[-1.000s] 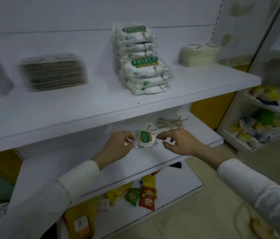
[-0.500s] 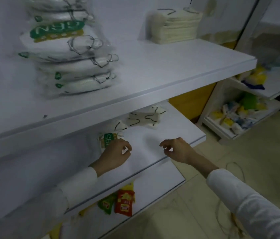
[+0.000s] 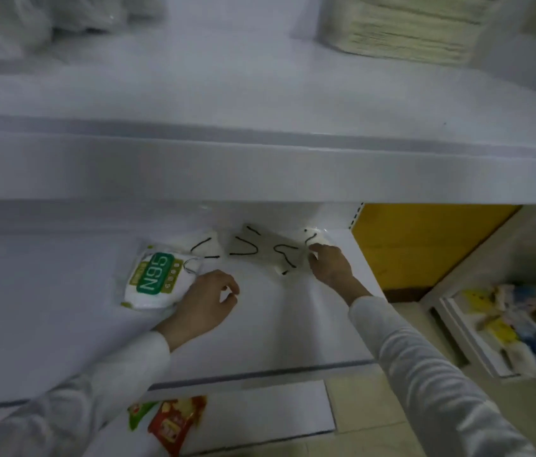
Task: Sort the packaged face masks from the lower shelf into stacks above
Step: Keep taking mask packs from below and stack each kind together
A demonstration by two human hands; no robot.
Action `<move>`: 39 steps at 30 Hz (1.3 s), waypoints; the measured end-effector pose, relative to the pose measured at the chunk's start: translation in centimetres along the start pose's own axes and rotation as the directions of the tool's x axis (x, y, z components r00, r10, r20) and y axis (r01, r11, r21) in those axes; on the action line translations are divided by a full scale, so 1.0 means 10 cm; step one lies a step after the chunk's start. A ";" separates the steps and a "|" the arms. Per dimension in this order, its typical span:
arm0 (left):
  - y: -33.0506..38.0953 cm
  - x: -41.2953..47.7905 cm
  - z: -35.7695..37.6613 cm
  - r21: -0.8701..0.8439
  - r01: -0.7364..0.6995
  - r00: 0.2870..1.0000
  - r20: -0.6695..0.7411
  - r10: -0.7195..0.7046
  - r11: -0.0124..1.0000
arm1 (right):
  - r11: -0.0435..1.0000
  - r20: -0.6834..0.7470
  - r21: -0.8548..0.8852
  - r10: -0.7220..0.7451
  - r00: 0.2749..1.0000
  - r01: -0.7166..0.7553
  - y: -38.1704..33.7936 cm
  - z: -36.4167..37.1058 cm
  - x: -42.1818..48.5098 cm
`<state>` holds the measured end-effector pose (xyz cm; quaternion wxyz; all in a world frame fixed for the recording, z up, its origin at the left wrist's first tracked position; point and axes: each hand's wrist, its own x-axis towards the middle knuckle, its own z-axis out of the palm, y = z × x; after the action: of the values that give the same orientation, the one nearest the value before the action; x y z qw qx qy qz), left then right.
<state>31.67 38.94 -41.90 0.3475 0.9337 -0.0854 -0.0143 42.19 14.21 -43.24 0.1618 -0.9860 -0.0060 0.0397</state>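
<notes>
On the lower shelf (image 3: 276,324), an N95 packet (image 3: 153,282) is lying at nine o'clock, with clear black-looped mask packets (image 3: 260,249) overlapping at twelve. The left hand (image 3: 205,303) is resting loosely curled beside it, gripping nothing; the right hand (image 3: 329,267) is touching the clear ones, though I cannot tell whether it is pinching. Pulling one risks dragging its slick neighbours along.

Left of centre: N95 pack (image 3: 154,280), white, green label with white lettering, olive band.
Centre: clear mask packets (image 3: 260,250), white masks, black ear loops.
Shelves (image 3: 260,166): white.
Upper right: cream stack (image 3: 408,28).
Right: yellow panel (image 3: 425,245).
Bottom: red and green snack packets (image 3: 174,422).
My sleeves (image 3: 425,374): white.
</notes>
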 end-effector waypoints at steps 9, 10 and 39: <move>-0.04 -0.02 0.14 0.040 0.089 0.988 -0.128 -0.083 0.995 | 0.964 0.134 -0.251 -0.057 0.989 0.089 -0.11 0.42 0.55; -0.02 -0.03 0.15 0.038 0.088 0.989 -0.120 -0.083 0.995 | 0.961 0.107 -0.264 -0.052 0.993 0.079 -0.11 0.40 0.54; 0.28 -0.16 -0.15 -0.129 0.140 0.968 -0.190 -0.163 0.982 | 0.782 0.040 0.544 -0.387 0.921 0.304 0.05 -0.30 -0.57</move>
<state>29.83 38.16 -38.99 0.4053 0.9127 0.0226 0.0478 36.74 12.67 -40.08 0.4298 -0.8792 -0.1880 0.0833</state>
